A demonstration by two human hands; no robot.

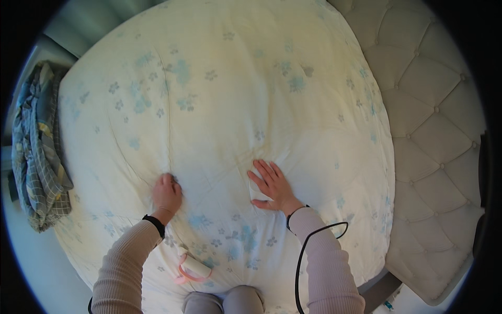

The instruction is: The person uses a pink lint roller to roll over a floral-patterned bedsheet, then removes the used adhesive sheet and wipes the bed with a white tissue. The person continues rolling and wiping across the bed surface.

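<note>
A cream bed sheet (219,120) with blue and grey flower prints covers the bed before me. My left hand (167,194) is closed in a fist on the sheet, its fingers gathering the cloth; a long crease runs from it toward the far side. What lies inside the fist is partly hidden. To its right, my right hand (273,186) rests flat on the sheet with the fingers spread and holds nothing. Nearer to me, a small white cylinder-shaped thing with a pink strap (194,267) lies on the sheet.
A tufted grey-beige headboard (429,131) borders the bed on the right. Crumpled blue-grey checked bedding (39,157) is heaped at the left edge. A black cable (299,267) loops beside my right forearm. My knees (225,302) are at the near edge.
</note>
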